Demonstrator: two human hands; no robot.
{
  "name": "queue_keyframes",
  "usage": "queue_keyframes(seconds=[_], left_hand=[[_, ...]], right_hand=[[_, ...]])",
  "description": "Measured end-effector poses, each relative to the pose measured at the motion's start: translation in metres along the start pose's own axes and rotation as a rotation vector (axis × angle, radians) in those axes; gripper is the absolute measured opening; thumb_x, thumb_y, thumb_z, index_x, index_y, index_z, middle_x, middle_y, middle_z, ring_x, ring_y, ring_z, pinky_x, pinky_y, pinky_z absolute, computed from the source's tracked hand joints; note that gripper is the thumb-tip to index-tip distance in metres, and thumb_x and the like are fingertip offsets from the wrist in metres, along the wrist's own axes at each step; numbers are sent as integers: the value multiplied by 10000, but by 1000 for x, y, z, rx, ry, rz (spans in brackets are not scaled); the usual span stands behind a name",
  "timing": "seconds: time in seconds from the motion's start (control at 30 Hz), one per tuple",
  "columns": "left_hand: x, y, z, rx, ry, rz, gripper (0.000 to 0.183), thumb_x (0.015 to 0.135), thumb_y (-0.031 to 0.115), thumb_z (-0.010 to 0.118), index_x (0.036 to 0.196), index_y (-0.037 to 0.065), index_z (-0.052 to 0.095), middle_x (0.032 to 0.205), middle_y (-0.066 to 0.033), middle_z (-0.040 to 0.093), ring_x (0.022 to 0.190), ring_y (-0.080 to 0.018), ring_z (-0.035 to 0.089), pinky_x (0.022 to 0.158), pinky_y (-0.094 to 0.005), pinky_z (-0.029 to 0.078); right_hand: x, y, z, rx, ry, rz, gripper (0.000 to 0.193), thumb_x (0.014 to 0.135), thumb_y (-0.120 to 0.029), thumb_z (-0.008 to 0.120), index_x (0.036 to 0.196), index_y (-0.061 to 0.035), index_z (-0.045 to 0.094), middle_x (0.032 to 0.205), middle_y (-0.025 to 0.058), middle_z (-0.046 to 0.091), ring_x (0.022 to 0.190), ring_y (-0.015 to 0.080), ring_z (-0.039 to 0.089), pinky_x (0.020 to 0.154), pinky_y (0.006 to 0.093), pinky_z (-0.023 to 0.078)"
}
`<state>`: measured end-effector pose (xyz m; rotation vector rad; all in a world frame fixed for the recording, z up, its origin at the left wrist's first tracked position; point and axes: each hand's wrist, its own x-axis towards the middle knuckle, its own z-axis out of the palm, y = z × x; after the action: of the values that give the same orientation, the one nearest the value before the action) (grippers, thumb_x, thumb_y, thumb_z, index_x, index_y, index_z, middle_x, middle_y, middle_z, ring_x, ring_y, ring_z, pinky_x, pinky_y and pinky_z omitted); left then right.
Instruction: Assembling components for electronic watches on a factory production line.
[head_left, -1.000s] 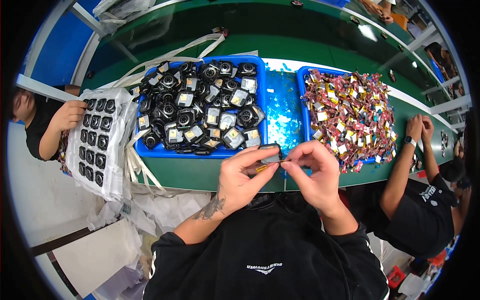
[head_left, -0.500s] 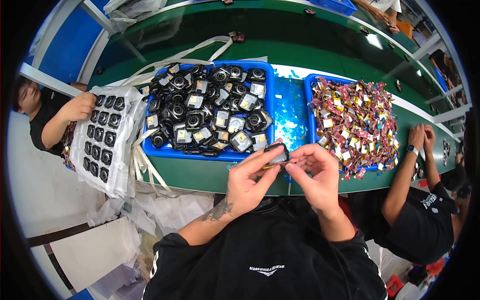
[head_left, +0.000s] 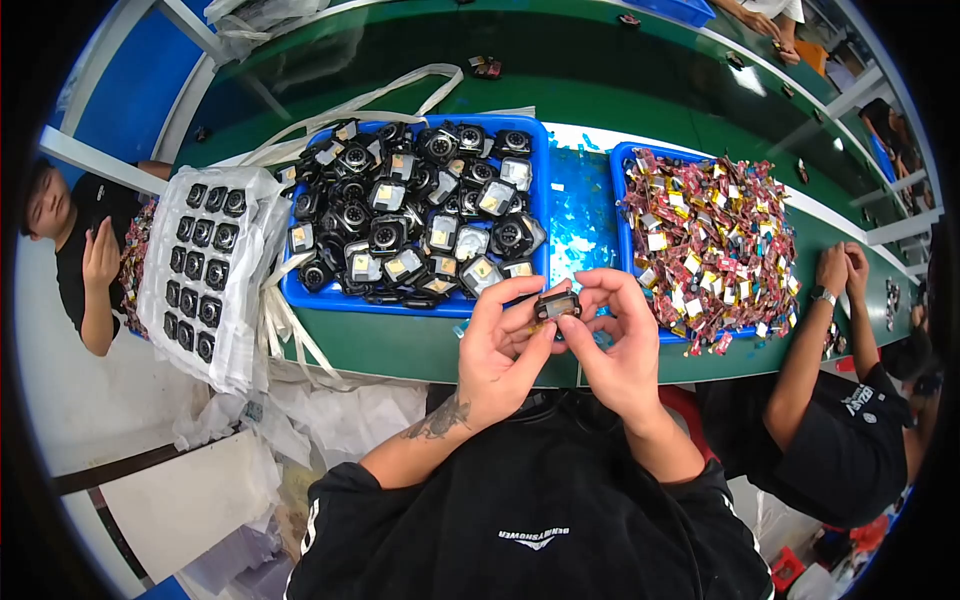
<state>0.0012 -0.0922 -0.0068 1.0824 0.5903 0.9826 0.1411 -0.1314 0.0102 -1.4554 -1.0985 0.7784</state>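
Between both hands, in front of my chest, is a small black watch case [head_left: 557,305] with a grey face turned up. My left hand [head_left: 503,350] pinches its left side between thumb and fingers. My right hand [head_left: 622,345] is curled round the other side, thumb against its lower edge. Just beyond my left hand stands a blue tray [head_left: 547,190] heaped with similar black watch cases [head_left: 390,235]. Past my right hand is a second blue tray [head_left: 622,240], piled with small red, yellow and white electronic parts [head_left: 710,245].
Blue film scraps [head_left: 575,215] lie between the trays. A white sheeted stack [head_left: 235,290] holding rows of watch cases stands at left, beside a co-worker's raised hand [head_left: 99,255]. Another co-worker's hands [head_left: 842,268] are at right. Small pieces lie on the green belt [head_left: 580,75] behind.
The watch case has been turned in my hands, and my right fingers have closed round it. The left co-worker's hand has come off the stack. Pieces on the belt have shifted right.
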Motion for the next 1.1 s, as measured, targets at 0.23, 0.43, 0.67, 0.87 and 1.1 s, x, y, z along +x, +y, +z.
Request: queue_keyframes(seconds=[0.23,0.43,0.67,0.87,1.1], left_hand=[[5,8,-5,-53,33,-63,591,937,-47,517,1439,38,216,1282,-209,564,1085,-211,620,867,-313,545],[91,32,-43,1447,-16,439,472,875,32,552,1342,38,475,1277,-231,525,1048,-343,554,875,-421,481],[119,38,-62,1617,-308,425,258,755,72,709,974,81,572,1157,-158,565,1168,-347,483,946,-442,426],[86,58,-54,274,96,34,267,891,27,634,1156,28,598,891,15,607,737,-62,550,577,-202,435],[56,25,-45,-488,168,-196,189,948,51,553,1130,43,502,953,-130,665,760,-210,663,623,-269,539]], right_hand=[[43,-24,-18,-279,-329,-122,360,811,-41,703,1144,-69,569,759,32,573,662,135,575,618,280,486],[269,25,-48,-633,-51,11,451,675,-180,817,1051,-6,638,916,173,709,796,287,688,703,352,523],[309,77,-51,-1013,-45,210,410,589,-261,874,899,-68,687,976,170,692,915,308,665,814,400,525],[226,-27,-82,-762,-120,-288,157,808,-152,674,917,-40,688,811,138,690,780,307,673,721,384,525],[146,-32,-110,-972,-474,-249,136,786,-109,699,885,-22,666,821,147,652,790,317,636,716,405,502]])
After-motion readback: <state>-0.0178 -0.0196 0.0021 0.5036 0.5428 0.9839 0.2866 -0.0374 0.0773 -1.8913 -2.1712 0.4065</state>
